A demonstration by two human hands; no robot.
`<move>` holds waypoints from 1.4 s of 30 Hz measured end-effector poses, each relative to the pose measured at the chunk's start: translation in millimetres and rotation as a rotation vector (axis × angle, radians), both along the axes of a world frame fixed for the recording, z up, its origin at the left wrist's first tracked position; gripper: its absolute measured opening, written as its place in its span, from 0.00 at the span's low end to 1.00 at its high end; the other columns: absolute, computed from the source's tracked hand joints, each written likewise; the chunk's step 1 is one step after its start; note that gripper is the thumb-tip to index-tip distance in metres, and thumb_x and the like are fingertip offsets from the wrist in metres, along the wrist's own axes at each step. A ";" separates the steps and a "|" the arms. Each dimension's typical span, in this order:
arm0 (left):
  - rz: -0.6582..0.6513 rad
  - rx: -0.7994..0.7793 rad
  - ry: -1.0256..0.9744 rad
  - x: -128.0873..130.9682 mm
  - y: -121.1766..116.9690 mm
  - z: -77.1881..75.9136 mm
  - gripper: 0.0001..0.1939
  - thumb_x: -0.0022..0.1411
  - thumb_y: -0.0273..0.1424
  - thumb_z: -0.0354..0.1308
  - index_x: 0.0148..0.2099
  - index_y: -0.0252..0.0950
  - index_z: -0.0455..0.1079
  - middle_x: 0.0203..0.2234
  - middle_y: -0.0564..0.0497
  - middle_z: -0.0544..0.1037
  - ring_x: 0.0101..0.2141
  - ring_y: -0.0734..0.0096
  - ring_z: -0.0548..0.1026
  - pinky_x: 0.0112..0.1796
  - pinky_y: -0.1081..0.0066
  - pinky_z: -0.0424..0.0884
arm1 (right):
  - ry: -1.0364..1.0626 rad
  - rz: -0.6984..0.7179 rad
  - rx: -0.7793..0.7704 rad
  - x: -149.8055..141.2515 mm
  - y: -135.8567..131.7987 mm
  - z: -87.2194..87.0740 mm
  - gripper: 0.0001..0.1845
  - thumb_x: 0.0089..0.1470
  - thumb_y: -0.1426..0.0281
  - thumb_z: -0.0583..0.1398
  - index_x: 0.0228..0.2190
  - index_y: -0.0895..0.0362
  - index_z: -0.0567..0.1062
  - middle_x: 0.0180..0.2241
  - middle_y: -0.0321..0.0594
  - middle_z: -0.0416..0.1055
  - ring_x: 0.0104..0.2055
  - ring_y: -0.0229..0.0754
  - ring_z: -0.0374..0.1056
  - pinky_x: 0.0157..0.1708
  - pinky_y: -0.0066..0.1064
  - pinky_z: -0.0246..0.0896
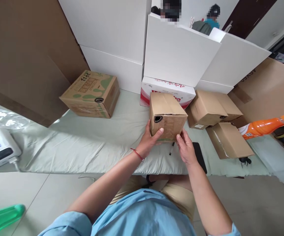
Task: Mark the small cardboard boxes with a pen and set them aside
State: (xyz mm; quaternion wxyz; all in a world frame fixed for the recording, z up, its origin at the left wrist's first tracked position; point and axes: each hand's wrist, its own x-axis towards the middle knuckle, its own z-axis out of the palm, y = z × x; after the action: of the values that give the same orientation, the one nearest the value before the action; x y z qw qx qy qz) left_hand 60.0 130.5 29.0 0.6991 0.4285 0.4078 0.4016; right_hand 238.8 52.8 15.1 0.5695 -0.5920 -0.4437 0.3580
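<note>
Brown carton point(171, 126) gripped from both sides

The left hand point(148, 140) wraps the carton's near left corner, thumb on the front face. The right hand point(186, 149) pinches the lower right edge, fingers bent. The carton sits between them; whether it touches the cloth point(90, 144) cannot be told. Beyond it is a red-and-white box point(167, 86); beside the right hand, a black flat object point(199, 157). The step in hand looks like steadying; moving the carton would call for even pressure from both hands.
</note>
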 end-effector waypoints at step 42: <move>0.080 0.031 0.205 11.8 -23.7 -46.1 0.44 0.59 0.56 0.72 0.67 0.37 0.65 0.57 0.36 0.78 0.58 0.48 0.78 0.56 0.56 0.75 | -0.033 -0.274 -0.252 23.6 -142.5 -32.6 0.39 0.49 0.47 0.68 0.57 0.51 0.72 0.51 0.48 0.77 0.52 0.59 0.77 0.57 0.55 0.72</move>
State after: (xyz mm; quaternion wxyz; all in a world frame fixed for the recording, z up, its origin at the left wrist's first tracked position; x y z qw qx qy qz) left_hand 71.8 106.8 -17.1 0.6305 0.4615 0.4878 0.3892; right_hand 262.4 -89.7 -17.5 0.5270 -0.7194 -0.3197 0.3203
